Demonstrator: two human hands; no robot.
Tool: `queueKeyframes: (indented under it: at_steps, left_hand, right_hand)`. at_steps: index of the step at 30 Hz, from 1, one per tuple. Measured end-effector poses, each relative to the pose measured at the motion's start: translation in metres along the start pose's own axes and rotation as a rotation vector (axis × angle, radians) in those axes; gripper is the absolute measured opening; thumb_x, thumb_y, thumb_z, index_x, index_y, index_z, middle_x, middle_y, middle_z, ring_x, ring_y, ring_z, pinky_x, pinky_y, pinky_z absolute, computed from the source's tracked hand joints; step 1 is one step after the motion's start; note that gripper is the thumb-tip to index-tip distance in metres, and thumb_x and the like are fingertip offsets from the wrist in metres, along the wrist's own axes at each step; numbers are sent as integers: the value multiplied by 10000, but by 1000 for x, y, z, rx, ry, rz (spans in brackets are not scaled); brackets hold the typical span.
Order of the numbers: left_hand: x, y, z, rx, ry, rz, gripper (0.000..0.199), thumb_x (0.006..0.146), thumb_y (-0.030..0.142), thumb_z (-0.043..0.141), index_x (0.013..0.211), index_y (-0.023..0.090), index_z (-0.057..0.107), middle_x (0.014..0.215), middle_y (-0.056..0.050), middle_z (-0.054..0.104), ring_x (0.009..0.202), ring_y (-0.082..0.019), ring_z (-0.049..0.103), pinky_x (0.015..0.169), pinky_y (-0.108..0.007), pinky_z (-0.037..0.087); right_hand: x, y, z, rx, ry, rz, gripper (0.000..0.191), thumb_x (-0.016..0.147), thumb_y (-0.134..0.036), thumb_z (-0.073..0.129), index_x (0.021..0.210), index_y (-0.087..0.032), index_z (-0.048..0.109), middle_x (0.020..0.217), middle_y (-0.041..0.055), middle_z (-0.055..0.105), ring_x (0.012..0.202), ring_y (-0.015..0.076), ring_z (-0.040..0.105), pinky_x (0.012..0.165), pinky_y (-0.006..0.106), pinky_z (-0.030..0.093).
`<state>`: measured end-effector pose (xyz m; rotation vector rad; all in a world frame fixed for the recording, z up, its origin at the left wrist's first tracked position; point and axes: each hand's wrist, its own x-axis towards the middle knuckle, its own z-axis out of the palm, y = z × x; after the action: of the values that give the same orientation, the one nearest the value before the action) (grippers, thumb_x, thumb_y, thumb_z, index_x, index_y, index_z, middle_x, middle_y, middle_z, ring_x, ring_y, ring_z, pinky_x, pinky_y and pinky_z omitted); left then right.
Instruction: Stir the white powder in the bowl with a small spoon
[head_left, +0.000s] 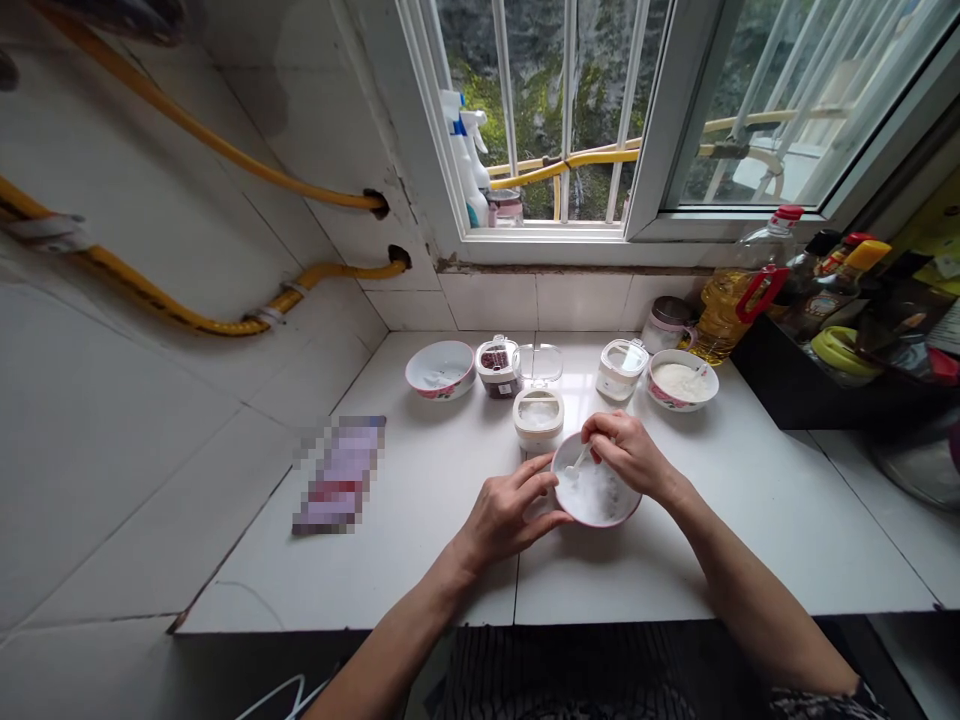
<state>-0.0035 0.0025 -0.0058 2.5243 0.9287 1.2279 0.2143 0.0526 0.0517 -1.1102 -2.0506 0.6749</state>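
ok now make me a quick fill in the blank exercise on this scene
1. The right hand holds a white ____ inside the nearest bowl.
2. As the picture shows it, the left hand is at the ____ side of that bowl.
3. The oil bottle has a ____ cap.

Missing words: spoon; left; red

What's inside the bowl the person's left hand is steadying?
The bowl holds white, powdery-looking material and the end of a white spoon, gripped by the right hand. That hand hides part of the bowl's far right side; anything beneath the material is covered.
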Motion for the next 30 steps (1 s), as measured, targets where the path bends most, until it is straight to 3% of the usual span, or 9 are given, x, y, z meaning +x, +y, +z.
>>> queueKeyframes:
  at_steps: [3,8,17,26,30]
  left_hand:
    - [0,0,0,-3,6,1,301,953,458,610,1022,165,606,1194,-175,698,784,-175,743,644,-273,621]
    - [-1,-1,1,-1,9,2,298,946,456,625,1024,169,602,1198,-175,698,825,-190,749,644,-276,622]
    - [0,-1,1,9,17,22,296,949,451,621,1015,163,606,1176,-180,707,920,-220,750,651,-275,621]
    - [2,1,0,30,25,18,309,950,472,606,1028,173,608,1173,-180,715,936,-236,759,660,-283,624]
    - [1,0,0,38,22,17,312,950,476,604,1030,175,614,1167,-177,716,893,-228,762,640,-273,615]
  right_hand:
    - [-1,-1,1,82,0,41,198,758,-123,443,683,-210,604,523,-27,591,563,146,515,676,298,425]
    - [1,2,-8,330,73,234,141,725,-193,474,669,-197,603,499,-30,554,484,124,482,522,259,386]
    - [8,6,-10,650,61,429,97,633,-254,553,620,-178,612,435,-25,537,429,110,451,482,249,364]
    - [9,12,-12,676,80,471,104,623,-260,567,626,-173,623,444,-15,558,436,115,465,477,258,371]
    - [11,9,-7,645,197,362,140,716,-318,598,734,-181,624,542,-7,602,511,133,528,544,280,440]
